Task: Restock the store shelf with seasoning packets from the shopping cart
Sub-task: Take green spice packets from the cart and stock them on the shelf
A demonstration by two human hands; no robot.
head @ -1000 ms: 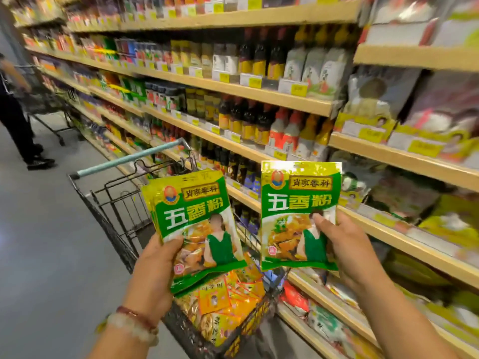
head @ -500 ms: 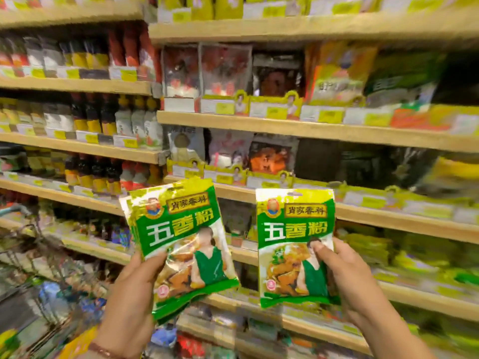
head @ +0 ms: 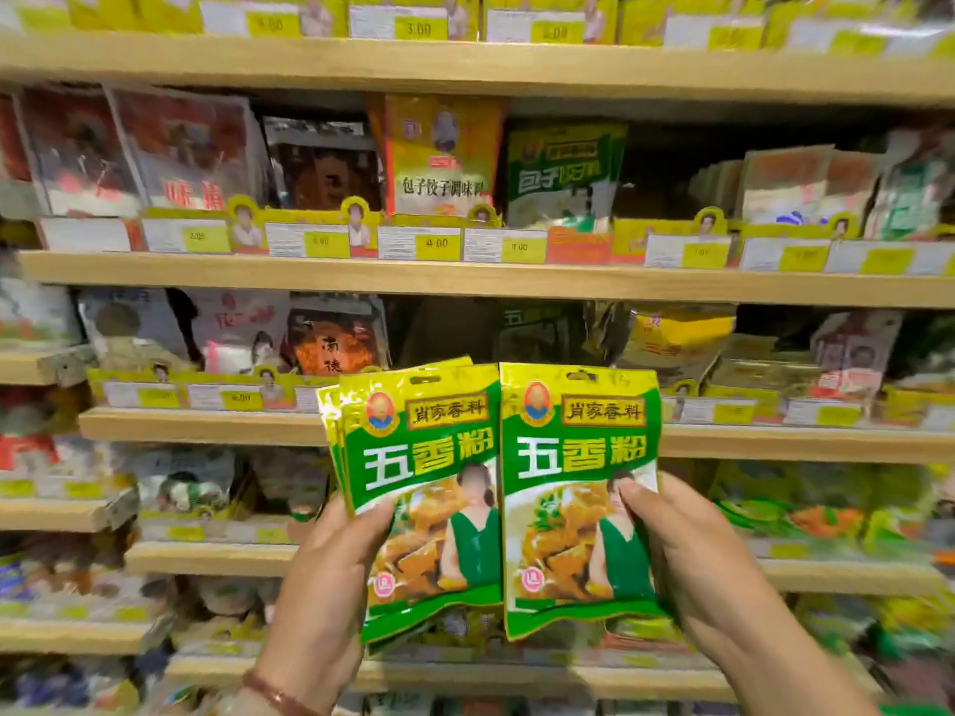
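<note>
Left hand: the left hand (head: 330,576) grips a small stack of green and yellow seasoning packets (head: 421,488) by the lower left edge, with the thumb on the front and the other fingers behind. Edges of more packets show behind the front one at its top left corner, so it is more than one packet; the exact number I cannot tell.

Right hand: the right hand (head: 687,555) grips a single seasoning packet (head: 581,488) of the same kind by its right edge, thumb on the front, fingers behind.

Position of the packets: both are held upright in the air, side by side in front of the shelf (head: 465,279), with their inner edges touching or almost touching. They are at the level of the third board from the top, in front of a dark gap between the goods there.

Wrist: a brown bracelet (head: 274,692) is on the left wrist.

Shelf: wooden boards in several levels, filled with other bags of spices. Yellow price tags (head: 436,243) stand along the front edges.

Picture quality: the outer parts are blurred, so most of the goods at the sides cannot be read.
</note>
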